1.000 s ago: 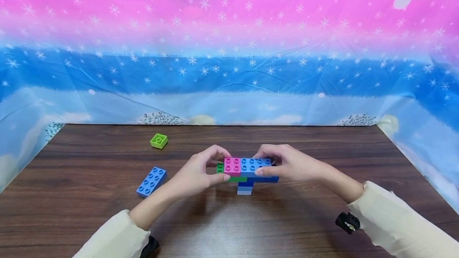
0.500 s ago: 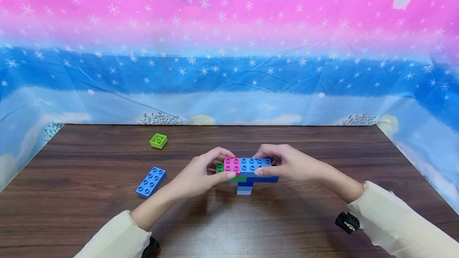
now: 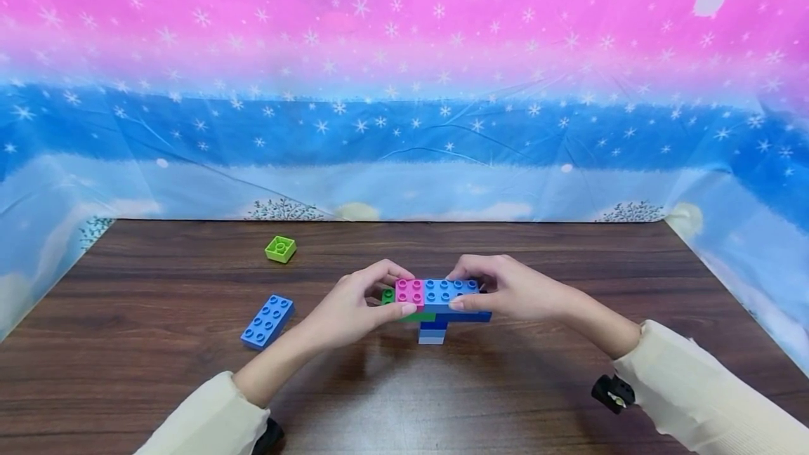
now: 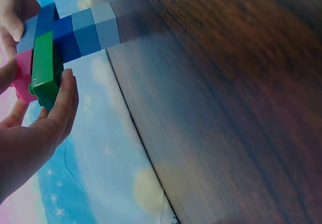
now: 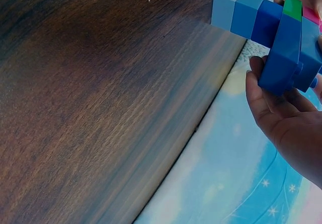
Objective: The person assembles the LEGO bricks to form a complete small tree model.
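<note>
Head view: pink brick [image 3: 409,289] clamped between left fingers [image 3: 387,269]; adjoining blue brick [image 3: 437,291] clamped between right fingers [image 3: 472,265].

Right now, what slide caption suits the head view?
Left fingers and right fingers grip a T-shaped toy-brick model; an upturned lime brick and an eight-stud blue brick lie apart.

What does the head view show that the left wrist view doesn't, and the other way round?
Only the head view shows the lime brick, loose blue brick and cream sleeves. Only the left wrist view shows fingertips at the underside of the green brick. Both show the brick stack, left hand, right hand, wooden table and patterned backdrop.
</note>
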### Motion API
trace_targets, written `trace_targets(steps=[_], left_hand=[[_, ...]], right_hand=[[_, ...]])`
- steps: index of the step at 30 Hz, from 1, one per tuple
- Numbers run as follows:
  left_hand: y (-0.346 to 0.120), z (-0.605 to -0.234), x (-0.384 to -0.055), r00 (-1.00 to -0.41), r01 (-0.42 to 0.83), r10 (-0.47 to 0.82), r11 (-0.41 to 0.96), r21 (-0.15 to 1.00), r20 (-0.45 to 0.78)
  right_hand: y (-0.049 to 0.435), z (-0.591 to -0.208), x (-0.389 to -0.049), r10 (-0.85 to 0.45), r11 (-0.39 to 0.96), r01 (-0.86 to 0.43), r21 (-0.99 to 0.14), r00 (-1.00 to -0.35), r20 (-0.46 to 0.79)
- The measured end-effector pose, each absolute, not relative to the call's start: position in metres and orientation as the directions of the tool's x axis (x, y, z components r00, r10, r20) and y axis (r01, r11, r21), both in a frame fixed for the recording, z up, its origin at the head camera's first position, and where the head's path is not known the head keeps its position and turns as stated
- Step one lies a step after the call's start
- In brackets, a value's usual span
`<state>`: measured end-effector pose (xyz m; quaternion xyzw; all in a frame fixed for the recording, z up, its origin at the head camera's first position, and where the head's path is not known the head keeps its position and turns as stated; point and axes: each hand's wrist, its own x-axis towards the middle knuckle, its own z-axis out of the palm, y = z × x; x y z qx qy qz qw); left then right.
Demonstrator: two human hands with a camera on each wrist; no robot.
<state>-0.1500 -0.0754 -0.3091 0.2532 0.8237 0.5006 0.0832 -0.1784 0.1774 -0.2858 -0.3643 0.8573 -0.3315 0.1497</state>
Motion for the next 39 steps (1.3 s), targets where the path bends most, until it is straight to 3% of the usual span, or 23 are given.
trace_targets(steps=[39], left_hand=[[-0.0730, -0.3085, -0.1500, -0.882, 0.290, 0.459, 0.348, 0.892, 0.108]], right_hand=[[0.1765, -0.2856, -0.1785, -0.729, 0.502, -0.523, -0.689, -0.684, -0.011]])
